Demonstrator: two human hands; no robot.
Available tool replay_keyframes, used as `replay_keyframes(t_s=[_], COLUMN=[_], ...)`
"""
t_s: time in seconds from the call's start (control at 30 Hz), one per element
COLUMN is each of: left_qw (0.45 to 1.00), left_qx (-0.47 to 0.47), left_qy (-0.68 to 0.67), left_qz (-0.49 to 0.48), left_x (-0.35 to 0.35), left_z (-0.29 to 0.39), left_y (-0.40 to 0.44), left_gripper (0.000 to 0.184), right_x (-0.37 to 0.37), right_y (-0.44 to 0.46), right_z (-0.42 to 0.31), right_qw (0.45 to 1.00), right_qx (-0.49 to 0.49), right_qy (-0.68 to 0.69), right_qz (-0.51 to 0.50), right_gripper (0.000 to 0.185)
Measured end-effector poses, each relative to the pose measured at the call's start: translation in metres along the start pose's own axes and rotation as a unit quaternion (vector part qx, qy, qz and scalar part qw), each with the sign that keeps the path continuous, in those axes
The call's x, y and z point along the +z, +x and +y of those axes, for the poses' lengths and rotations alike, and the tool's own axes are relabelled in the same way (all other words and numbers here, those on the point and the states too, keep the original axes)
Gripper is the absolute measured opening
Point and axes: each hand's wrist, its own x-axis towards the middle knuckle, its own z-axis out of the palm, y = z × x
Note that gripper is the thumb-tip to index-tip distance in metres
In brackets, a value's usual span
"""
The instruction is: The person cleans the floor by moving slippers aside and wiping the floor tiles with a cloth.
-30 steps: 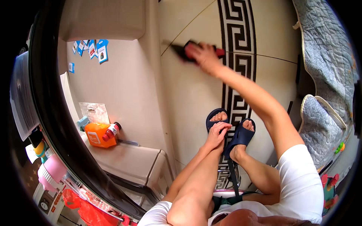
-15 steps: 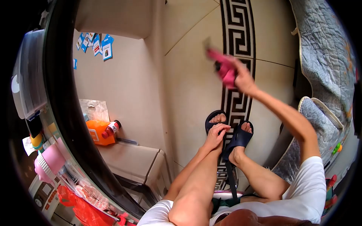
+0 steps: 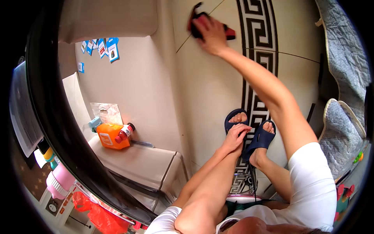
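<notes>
My right hand (image 3: pixel 212 35) is stretched far forward, its fingers over a red and black object (image 3: pixel 230 33) low over the pale tiled floor, near the base of the beige furniture. A dark curved end of that object sticks out beyond the fingers; what it is I cannot make out. My left hand (image 3: pixel 237 136) rests on my knee near the sandals, fingers stretched out and nothing in it.
On the left, a beige sofa (image 3: pixel 140 163) holds an orange packet (image 3: pixel 111 136), a red-labelled bottle (image 3: pixel 124 133) and blue cards (image 3: pixel 113 51). A black table edge (image 3: pixel 43 101) curves beside it. Quilted grey fabric (image 3: pixel 346 50) hangs at the right.
From half a second ago, my right hand has swung forward and left with the red and black object, from over the patterned strip toward the furniture. My left hand has stayed on the knee.
</notes>
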Motion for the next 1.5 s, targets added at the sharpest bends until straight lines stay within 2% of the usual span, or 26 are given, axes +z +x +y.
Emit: replay_keyframes(t_s=[0.1, 0.13, 0.23, 0.27, 0.33, 0.4, 0.47, 0.53, 0.6, 0.77, 0.8, 0.83, 0.9, 0.93, 0.97, 1.03, 1.07, 1.1, 1.13, 1.23, 1.3, 1.4, 1.47, 1.5], left_qw=[0.999, 0.999, 0.999, 0.999, 0.984, 0.986, 0.974, 0.986, 0.985, 0.986, 0.984, 0.981, 0.973, 0.986, 0.991, 0.979, 0.974, 0.967, 0.958, 0.956, 0.951, 0.940, 0.949, 0.964], left_qx=[-0.028, -0.029, -0.010, -0.034, -0.093, -0.100, -0.051, 0.124, 0.103, 0.097, 0.107, 0.094, 0.127, 0.146, 0.107, 0.141, 0.152, 0.162, 0.171, 0.168, 0.173, 0.188, 0.167, 0.086], left_qy=[0.025, 0.006, -0.037, -0.014, -0.096, -0.018, 0.214, 0.108, 0.138, 0.135, 0.142, 0.166, 0.113, 0.059, 0.049, 0.126, 0.161, 0.195, 0.229, 0.239, 0.254, 0.274, 0.243, 0.186], left_qz=[-0.013, -0.021, 0.020, 0.014, 0.118, 0.133, 0.059, 0.032, -0.014, 0.000, 0.019, 0.025, 0.157, 0.044, 0.068, 0.072, 0.048, 0.025, 0.002, -0.007, -0.002, -0.081, -0.109, -0.168], left_x=[-0.004, -0.004, 0.002, 0.009, 0.013, 0.012, 0.012, 0.013, 0.013, 0.014, 0.017, 0.023, 0.029, 0.019, 0.023, 0.027, 0.026, 0.026, 0.025, 0.026, 0.029, 0.037, 0.042, 0.052], left_z=[0.007, 0.003, 0.000, -0.020, 0.007, 0.013, 0.003, -0.027, -0.031, -0.025, -0.027, -0.030, -0.021, -0.033, -0.026, -0.020, -0.017, -0.014, -0.013, -0.013, -0.011, 0.000, -0.001, -0.023], left_y=[0.000, 0.000, -0.003, -0.011, -0.001, 0.010, 0.018, -0.002, -0.002, -0.009, -0.011, -0.013, -0.016, -0.014, -0.021, -0.026, -0.026, -0.027, -0.027, -0.029, -0.033, -0.064, -0.113, -0.144], left_gripper=[0.018, 0.019, 0.017, 0.017, 0.018, 0.019, 0.019, 0.022, 0.021, 0.019, 0.023, 0.028, 0.029, 0.030, 0.028, 0.031, 0.032, 0.034, 0.036, 0.040, 0.045, 0.061, 0.071, 0.079], right_x=[0.015, 0.022, 0.040, 0.049, 0.074, 0.025, 0.035, 0.049, 0.036, -0.004, -0.027, -0.025, -0.096, -0.089, -0.095, -0.105, -0.116, -0.099, -0.074, -0.057, -0.053, -0.048, -0.059, -0.057], right_y=[-0.014, -0.024, -0.067, -0.088, -0.147, -0.176, -0.221, -0.282, -0.300, -0.283, -0.269, -0.262, -0.202, -0.188, -0.170, -0.139, -0.134, -0.134, -0.138, -0.168, -0.189, -0.223, -0.244, -0.254], right_z=[-0.056, -0.068, -0.116, -0.131, -0.150, -0.155, -0.156, -0.152, -0.157, -0.160, -0.148, -0.139, -0.123, -0.099, -0.081, -0.033, -0.019, 0.005, 0.030, 0.028, 0.020, 0.000, -0.027, -0.036], right_qw=[0.990, 0.984, 0.961, 0.953, 0.945, 0.886, 0.875, 0.841, 0.802, 0.683, 0.724, 0.743, 0.857, 0.869, 0.916, 0.967, 0.990, 1.000, 0.996, 0.991, 0.993, 0.994, 0.985, 0.980], right_qx=[-0.082, -0.140, -0.224, -0.248, -0.306, -0.439, -0.421, -0.456, -0.489, -0.526, -0.460, -0.398, -0.306, -0.311, -0.280, -0.198, -0.087, -0.004, 0.076, 0.092, 0.057, 0.037, 0.051, 0.047], right_qy=[0.010, 0.006, 0.022, 0.036, 0.091, 0.003, 0.200, 0.224, 0.220, 0.175, 0.232, 0.311, 0.222, 0.325, 0.274, 0.161, 0.109, 0.023, 0.015, -0.055, -0.032, -0.012, -0.014, -0.024], right_qz=[-0.114, -0.114, -0.161, -0.169, -0.068, -0.150, -0.130, -0.186, -0.262, -0.476, -0.458, -0.438, -0.351, -0.205, -0.085, 0.026, 0.008, -0.001, -0.053, -0.076, -0.099, -0.100, -0.162, -0.192], right_gripper=[0.069, 0.060, 0.043, 0.038, 0.031, 0.027, 0.019, 0.014, 0.011, 0.016, 0.020, 0.023, 0.024, 0.024, 0.026, 0.048, 0.061, 0.070, 0.076, 0.078, 0.073, 0.069, 0.069, 0.070])
